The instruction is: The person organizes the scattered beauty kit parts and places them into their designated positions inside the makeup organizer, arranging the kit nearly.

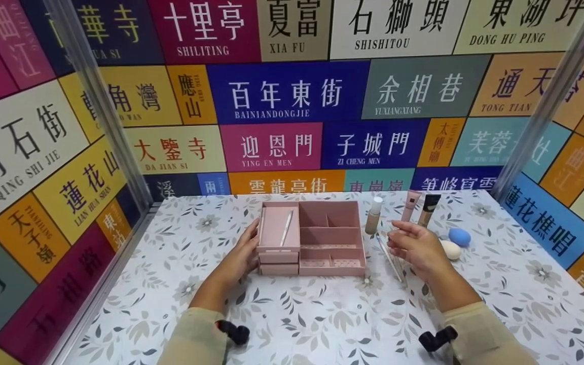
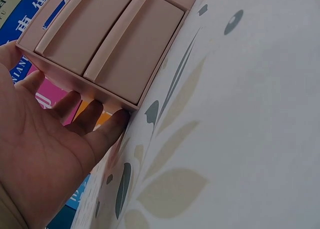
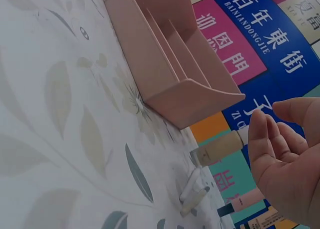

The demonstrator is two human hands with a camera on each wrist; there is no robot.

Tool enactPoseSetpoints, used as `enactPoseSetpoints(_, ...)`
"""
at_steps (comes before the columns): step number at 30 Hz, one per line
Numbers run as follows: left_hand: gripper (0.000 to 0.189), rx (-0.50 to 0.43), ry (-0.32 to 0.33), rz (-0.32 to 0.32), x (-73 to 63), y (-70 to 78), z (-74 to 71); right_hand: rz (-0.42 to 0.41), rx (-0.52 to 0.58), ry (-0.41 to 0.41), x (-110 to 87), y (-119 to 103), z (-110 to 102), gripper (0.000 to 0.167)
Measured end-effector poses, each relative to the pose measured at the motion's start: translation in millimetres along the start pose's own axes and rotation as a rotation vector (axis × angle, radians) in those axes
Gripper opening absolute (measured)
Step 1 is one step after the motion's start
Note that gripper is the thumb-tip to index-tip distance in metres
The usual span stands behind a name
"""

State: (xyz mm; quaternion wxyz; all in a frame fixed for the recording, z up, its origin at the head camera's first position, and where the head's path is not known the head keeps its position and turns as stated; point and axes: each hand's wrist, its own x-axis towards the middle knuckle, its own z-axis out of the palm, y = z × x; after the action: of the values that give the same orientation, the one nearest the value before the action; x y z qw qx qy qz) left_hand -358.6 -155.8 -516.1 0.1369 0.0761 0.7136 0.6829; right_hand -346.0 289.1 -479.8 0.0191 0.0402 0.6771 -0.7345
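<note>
"Where's the box?"
"The pink box (image 1: 332, 270) sits mid-counter (image 1: 312, 314), drawers on its left, divided compartments on its right. A pale pen (image 1: 287, 228) lies slanted on the tray above the drawers."
"And the hands?"
"The left hand (image 1: 244, 256) touches the box's left side, its fingers spread along it without closing round anything. The right hand (image 1: 416, 248) hangs to the right of the box, apart from it, fingers loosely bent and holding nothing, with a gap to the thumb."
"What's in the way over there?"
"The bottle (image 1: 372, 215), white-capped, stands just beside the box's back right corner, between it and the right hand. Beyond that hand stand a pink tube (image 1: 411, 205) and a dark-topped tube (image 1: 428, 210), side by side. Slim sticks (image 1: 392, 261) lie on the counter, partly hidden by the hand."
"Anything farther right?"
"A blue sponge (image 1: 460, 237) and a cream sponge (image 1: 450, 250), next to each other, close by the right wrist. Behind everything rises a wall (image 1: 287, 91) of colourful lettered panels."
</note>
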Motion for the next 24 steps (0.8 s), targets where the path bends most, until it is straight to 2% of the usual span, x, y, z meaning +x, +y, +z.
enactPoseSetpoints(6, 0.058, -0.023, -0.005, 0.005, 0.6, 0.0, 0.3, 0.030, 0.011, 0.018, 5.6, 5.9, -11.0, 0.047)
enactPoseSetpoints(13, 0.059, -0.027, -0.011, 0.031, -0.9, 0.3, 1.0, 0.060, -0.007, 0.029, 13.6, 16.7, -20.9, 0.057)
enactPoseSetpoints(24, 0.057, -0.004, 0.012, -0.020, 0.4, 2.3, 2.5, 0.093, -0.102, 0.060, 22.0, 35.4, -37.7, 0.064)
